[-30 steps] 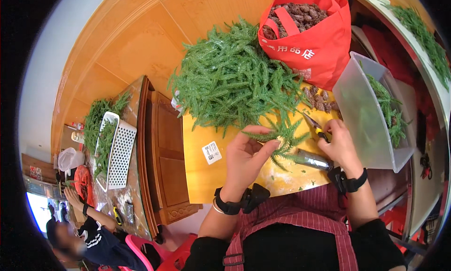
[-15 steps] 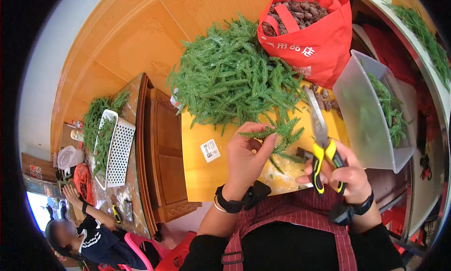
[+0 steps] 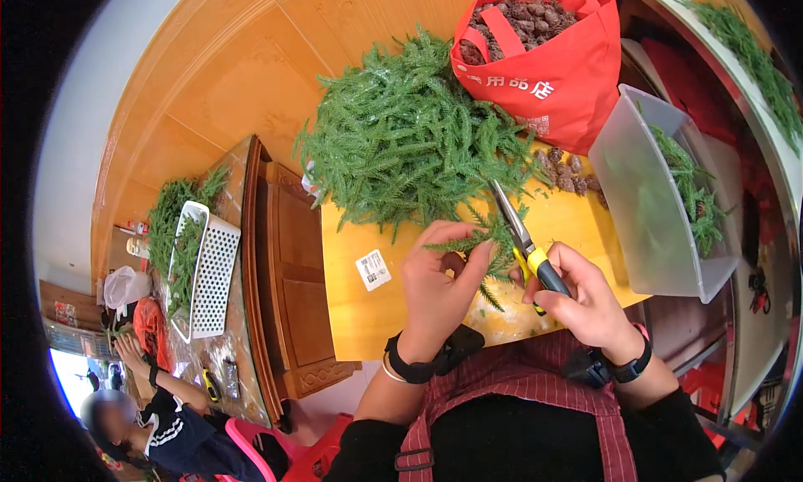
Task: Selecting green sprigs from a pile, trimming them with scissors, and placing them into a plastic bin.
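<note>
My left hand [image 3: 437, 273] pinches a green artificial pine sprig [image 3: 496, 269] between thumb and fingers above the near part of the yellow tabletop [image 3: 355, 311]. My right hand [image 3: 592, 305] grips long-nose pliers [image 3: 545, 273] by their yellow-and-black handles. The plier jaws point away from me and lie along the right side of the sprig, their tips close to the big heap of pine sprigs [image 3: 401, 139]. Whether the jaws touch the sprig I cannot tell. Some of the sprig is hidden by my left fingers.
A red bag [image 3: 560, 89] of pine cones stands behind several loose cones [image 3: 569, 171]. To the right is a clear plastic bin [image 3: 644, 223] holding sprigs. At the left, a co-worker [image 3: 180, 419] sits by another table with a white perforated basket [image 3: 216, 269].
My right hand has brought the pliers leftward and turned them, so they now lie beside the sprig. My left hand has stayed nearly still with the sprig.
</note>
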Tool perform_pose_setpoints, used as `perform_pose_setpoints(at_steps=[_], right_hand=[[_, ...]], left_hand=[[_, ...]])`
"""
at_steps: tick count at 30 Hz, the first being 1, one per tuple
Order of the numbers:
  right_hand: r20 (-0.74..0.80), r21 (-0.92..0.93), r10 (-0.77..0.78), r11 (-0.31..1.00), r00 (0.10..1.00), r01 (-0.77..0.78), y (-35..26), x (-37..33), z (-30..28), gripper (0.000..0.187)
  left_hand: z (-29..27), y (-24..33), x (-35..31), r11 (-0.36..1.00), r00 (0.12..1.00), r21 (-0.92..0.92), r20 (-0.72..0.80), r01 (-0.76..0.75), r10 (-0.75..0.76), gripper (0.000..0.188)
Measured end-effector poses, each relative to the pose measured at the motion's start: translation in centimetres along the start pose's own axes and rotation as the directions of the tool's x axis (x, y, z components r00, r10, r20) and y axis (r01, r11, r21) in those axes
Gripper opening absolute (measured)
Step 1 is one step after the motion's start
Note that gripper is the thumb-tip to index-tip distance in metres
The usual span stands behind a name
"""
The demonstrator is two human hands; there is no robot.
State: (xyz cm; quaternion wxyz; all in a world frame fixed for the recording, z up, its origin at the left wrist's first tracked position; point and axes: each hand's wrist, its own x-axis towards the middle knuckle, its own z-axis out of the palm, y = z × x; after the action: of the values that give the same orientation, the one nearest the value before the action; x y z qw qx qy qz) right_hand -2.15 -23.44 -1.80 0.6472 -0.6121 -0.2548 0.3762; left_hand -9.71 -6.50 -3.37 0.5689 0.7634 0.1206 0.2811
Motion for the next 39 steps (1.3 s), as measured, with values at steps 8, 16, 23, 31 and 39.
perform_pose_setpoints(at_steps=[8, 16, 23, 31, 39], right_hand=[[-0.033, -0.593, -0.307, 0.772, 0.951, 0.229, 0.3, 0.7, 0.0, 0.016], [0.087, -0.736, -0.583, 0.509, 0.808, 0.446, 0.1, 1.2, 0.2, 0.020], [0.125, -0.713, -0.478, 0.566, 0.870, 0.414, 0.8, 1.3, -0.5, 0.020], [0.158, -0.716, -0.339, 0.608, 0.928, 0.344, 1.8, 1.2, -1.1, 0.019], [0.052, -0.730, -0.123, 0.672, 0.991, 0.122, 4.4, 0.9, -2.0, 0.017]], left_hand=[[0.6, 0.0, 0.1, 0.999, 0.998, -0.034, -0.052, -0.024, 0.022, 0.014], [0.1, -0.3, 0.2, 0.994, 0.994, 0.013, -0.007, -0.108, 0.109, 0.014], [-0.5, -0.8, 0.0, 0.995, 0.996, 0.074, 0.059, -0.065, 0.061, 0.014], [-0.1, -1.9, -0.3, 0.996, 0.991, 0.064, 0.108, 0.068, -0.074, 0.017], [1.5, -4.3, -0.8, 0.926, 0.906, 0.024, 0.199, 0.376, -0.373, 0.022]])
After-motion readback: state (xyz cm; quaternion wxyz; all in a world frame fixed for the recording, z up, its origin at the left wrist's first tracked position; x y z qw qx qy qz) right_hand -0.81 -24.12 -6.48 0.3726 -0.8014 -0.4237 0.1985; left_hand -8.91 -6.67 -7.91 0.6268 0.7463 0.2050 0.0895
